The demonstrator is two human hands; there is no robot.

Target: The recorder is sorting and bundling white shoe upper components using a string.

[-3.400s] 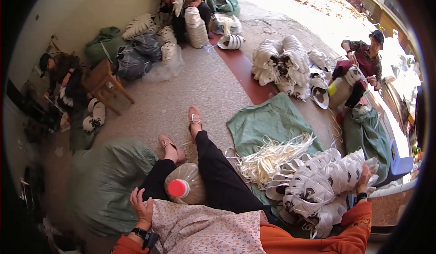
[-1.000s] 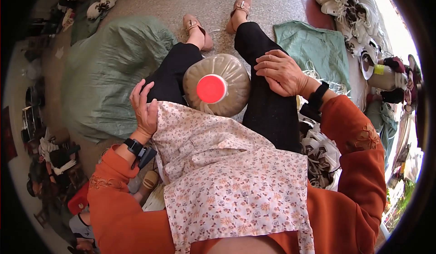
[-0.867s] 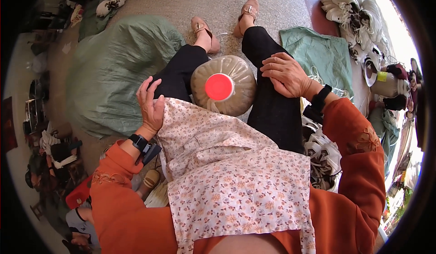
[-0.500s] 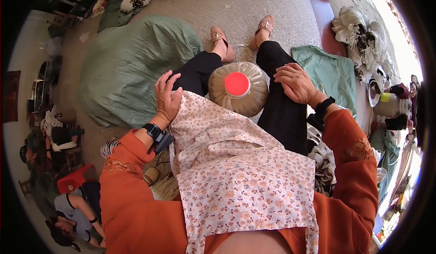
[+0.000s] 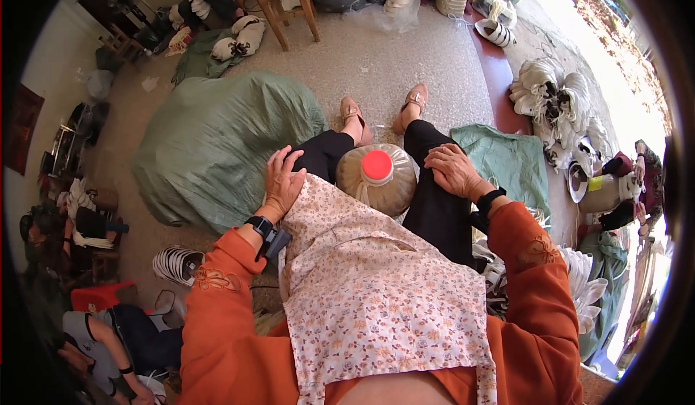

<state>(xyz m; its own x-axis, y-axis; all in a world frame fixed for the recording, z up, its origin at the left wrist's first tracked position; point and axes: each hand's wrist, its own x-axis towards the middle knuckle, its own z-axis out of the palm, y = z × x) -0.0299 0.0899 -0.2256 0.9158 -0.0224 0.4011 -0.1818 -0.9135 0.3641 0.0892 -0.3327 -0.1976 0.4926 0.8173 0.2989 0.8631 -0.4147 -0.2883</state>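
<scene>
My left hand [image 5: 283,180] rests on my left thigh at the edge of the floral apron [image 5: 384,282], fingers stretched and a little apart, holding nothing. On my right knee lies my right hand [image 5: 455,169], its fingers extended over the black trousers [image 5: 439,224]. Between my legs stands a large ribbed clear plastic jar [image 5: 394,193] with a red lid [image 5: 377,165] and a pale tie at its neck. Its contents look brownish, and the apron hides its near side. Each wrist wears a dark band.
A big green sack [image 5: 224,152] fills the floor at my left. Flat green sacking [image 5: 503,160] lies at my right, near bundled white-and-black pieces [image 5: 554,97]. A wooden stool [image 5: 284,3] stands ahead. Other people sit at lower left, far left and right.
The view has tilted upward, so the stool, dark bags and a seated person ahead now show more. Both hands stay resting on my legs.
</scene>
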